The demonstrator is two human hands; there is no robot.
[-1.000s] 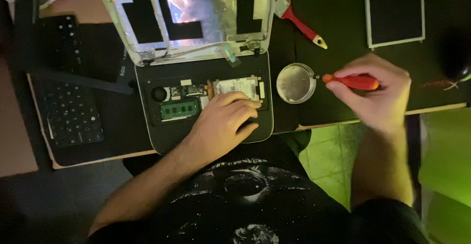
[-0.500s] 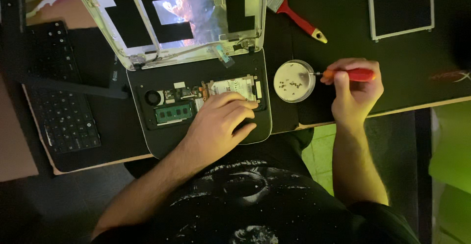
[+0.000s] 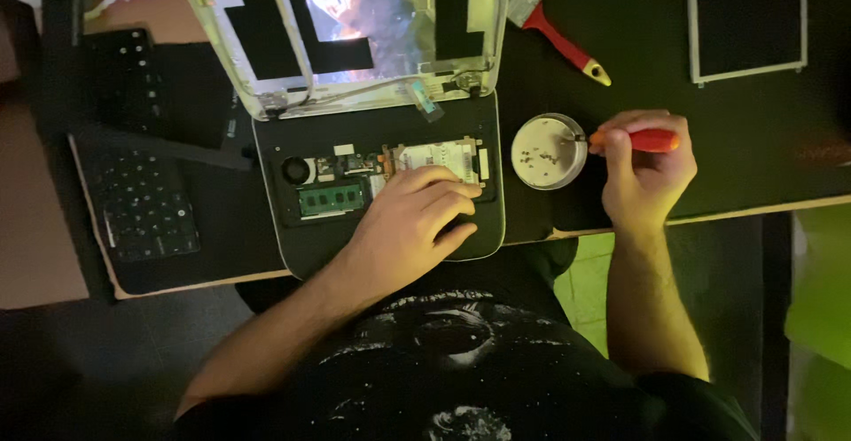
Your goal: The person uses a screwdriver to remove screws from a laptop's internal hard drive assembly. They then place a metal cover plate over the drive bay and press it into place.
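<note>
An opened laptop base (image 3: 306,241) lies before me with its insides bare: a green memory stick (image 3: 330,199), a small fan and a silver drive (image 3: 441,153). My left hand (image 3: 412,224) rests flat on the base, fingers touching the drive's near edge. My right hand (image 3: 647,171) grips a red-handled screwdriver (image 3: 645,140), its tip over the rim of a small round white dish (image 3: 549,150) holding several tiny screws. The laptop's stripped lid (image 3: 355,29) stands open behind the base.
A removed black keyboard (image 3: 142,202) lies at the left. A red-handled scraper (image 3: 560,38) lies behind the dish. A flat dark panel with a pale frame (image 3: 749,20) sits at the far right. The table's front edge (image 3: 753,210) runs under my right wrist.
My right hand with the screwdriver has drawn in leftward, bringing the tip to the dish's rim. My left hand stays on the laptop base.
</note>
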